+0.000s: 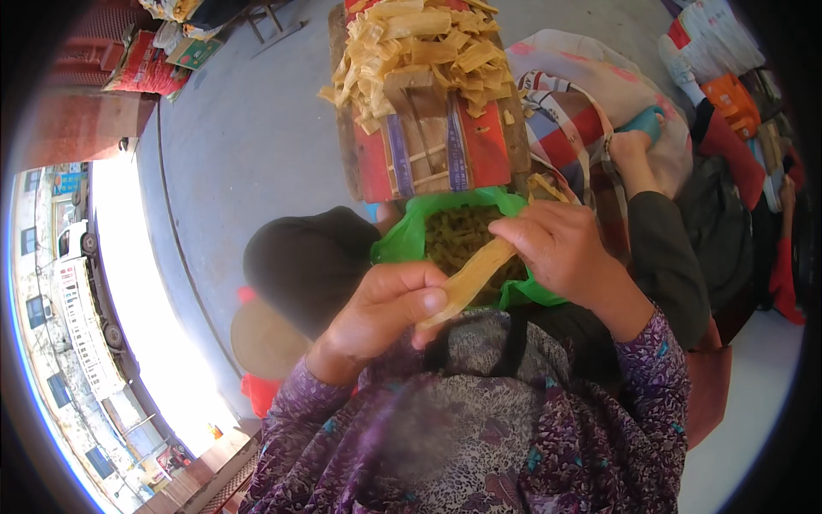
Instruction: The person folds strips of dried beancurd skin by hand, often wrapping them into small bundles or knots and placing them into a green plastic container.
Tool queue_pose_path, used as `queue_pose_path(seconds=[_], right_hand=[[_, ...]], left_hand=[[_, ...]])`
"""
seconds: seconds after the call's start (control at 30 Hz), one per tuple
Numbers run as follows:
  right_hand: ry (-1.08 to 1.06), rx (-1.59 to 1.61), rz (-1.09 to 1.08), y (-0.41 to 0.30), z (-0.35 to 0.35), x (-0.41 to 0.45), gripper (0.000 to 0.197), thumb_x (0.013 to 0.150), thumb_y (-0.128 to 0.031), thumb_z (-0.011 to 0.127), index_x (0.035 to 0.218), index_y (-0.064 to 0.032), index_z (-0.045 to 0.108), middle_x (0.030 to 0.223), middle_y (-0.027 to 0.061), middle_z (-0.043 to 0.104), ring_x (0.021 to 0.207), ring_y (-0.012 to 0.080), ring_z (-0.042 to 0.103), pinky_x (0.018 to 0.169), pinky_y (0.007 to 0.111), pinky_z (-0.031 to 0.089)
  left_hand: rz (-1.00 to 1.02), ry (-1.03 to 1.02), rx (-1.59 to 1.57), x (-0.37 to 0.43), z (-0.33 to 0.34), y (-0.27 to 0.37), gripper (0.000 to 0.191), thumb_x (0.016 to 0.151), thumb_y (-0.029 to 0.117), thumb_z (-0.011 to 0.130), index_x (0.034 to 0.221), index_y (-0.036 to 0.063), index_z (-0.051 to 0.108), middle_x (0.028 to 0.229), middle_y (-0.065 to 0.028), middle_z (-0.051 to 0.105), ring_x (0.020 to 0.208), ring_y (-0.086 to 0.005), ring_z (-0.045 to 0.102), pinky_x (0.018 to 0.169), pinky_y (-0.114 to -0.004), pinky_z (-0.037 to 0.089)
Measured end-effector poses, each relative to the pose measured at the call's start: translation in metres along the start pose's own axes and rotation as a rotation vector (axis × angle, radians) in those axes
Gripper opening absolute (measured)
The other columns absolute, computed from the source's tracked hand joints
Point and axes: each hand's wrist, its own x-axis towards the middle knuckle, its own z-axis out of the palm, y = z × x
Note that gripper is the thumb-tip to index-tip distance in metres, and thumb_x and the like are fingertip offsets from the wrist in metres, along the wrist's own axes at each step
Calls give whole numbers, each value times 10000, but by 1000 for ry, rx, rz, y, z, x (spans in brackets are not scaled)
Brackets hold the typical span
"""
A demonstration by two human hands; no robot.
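Observation:
A yellowish, flattened dried strip (476,275) is stretched slantwise between my hands. My left hand (395,305) pinches its lower end between thumb and fingers, while my right hand (559,247) grips the upper end. Beneath them is a green plastic bag (411,231), opened wide, with many small darker cut pieces (459,234) inside. Just beyond the bag stands a low bench with a red top (494,144). On it a wooden device (420,151) with purple printed bands and thin sticks lies below a heap of similar yellowish strips (417,38).
My dark-trousered knees flank the bag. To the right, a patterned cloth bundle (603,58) lies beside the bench, near a foot in a teal slipper (645,125). Another person in red and black is at the far right. A red sack (144,67) stands at upper left; a round tan object (266,340) is at lower left.

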Motion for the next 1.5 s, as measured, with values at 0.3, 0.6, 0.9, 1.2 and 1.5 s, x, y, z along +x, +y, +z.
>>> queue_pose_path(seconds=[0.3, 0.6, 0.9, 1.2, 1.5], right_hand=[[-428, 1015, 661, -36, 8, -17, 215, 999, -196, 581, 1105, -11, 613, 818, 97, 668, 693, 171, 647, 639, 296, 515], [-582, 1040, 840, -38, -4, -14, 218, 989, -211, 595, 1023, -4, 652, 796, 0, 627, 771, 67, 552, 664, 281, 479], [-75, 1620, 1110, -45, -1, -21, 163, 941, -162, 695, 1029, -26, 694, 708, -35, 583, 535, 29, 452, 511, 202, 364], [-139, 1300, 950, -40, 6, -28, 99, 868, -27, 657, 948, -39, 600, 959, 4, 611, 770, 45, 543, 663, 197, 431], [-78, 1427, 1043, -38, 12, -29, 254, 908, -4, 635, 1151, -16, 561, 972, 24, 608, 896, 82, 601, 785, 237, 507]], left_hand=[[478, -221, -14, 5, 0, -3, 129, 888, 144, 737, 964, 42, 718, 1232, -249, 642, 1210, -331, 575, 903, -433, 514], [823, 52, 1637, 4, 15, -22, 319, 609, 103, 714, 927, 113, 723, 1125, -60, 671, 945, -232, 651, 723, -348, 544], [1084, 439, 1664, 10, 28, -28, 229, 704, 76, 760, 928, 122, 762, 1320, -122, 594, 1211, -304, 566, 957, -420, 507], [835, 423, 1203, 14, 9, -38, 222, 749, 12, 755, 963, 69, 754, 1293, -149, 621, 1116, -328, 602, 958, -415, 474], [943, 397, 1805, 4, 29, -38, 205, 681, 134, 791, 870, 108, 714, 749, 18, 571, 692, -135, 568, 681, -290, 457]])
